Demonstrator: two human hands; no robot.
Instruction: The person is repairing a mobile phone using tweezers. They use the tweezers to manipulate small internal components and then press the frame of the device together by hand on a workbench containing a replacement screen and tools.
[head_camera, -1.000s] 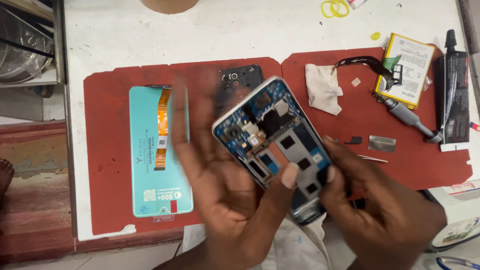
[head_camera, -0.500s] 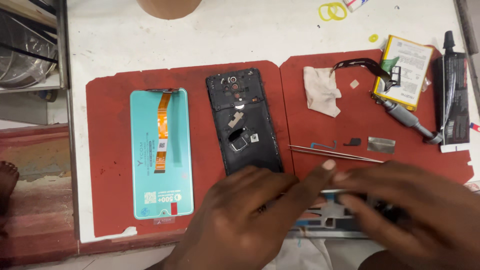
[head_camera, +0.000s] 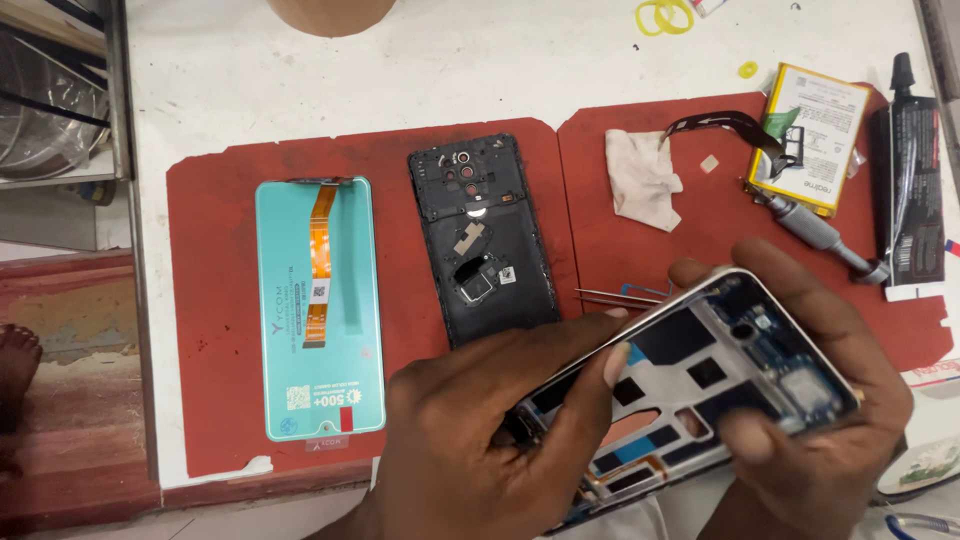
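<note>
Phone frame (head_camera: 700, 385), opened, circuit side up: gripped by both hands at 5 o'clock of the red mat (head_camera: 230, 190). Left hand (head_camera: 480, 450) closed on its lower edge; right hand (head_camera: 830, 400) clasps the upper end. Black back cover (head_camera: 480, 240) at 11 o'clock; teal screen (head_camera: 320, 310) at 9 o'clock.

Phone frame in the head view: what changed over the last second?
Both hands, left hand and right hand, turned the phone frame around, dipped it low, then raised it again tilted. The teal screen panel, black back cover, cloth and battery stayed put.
</note>
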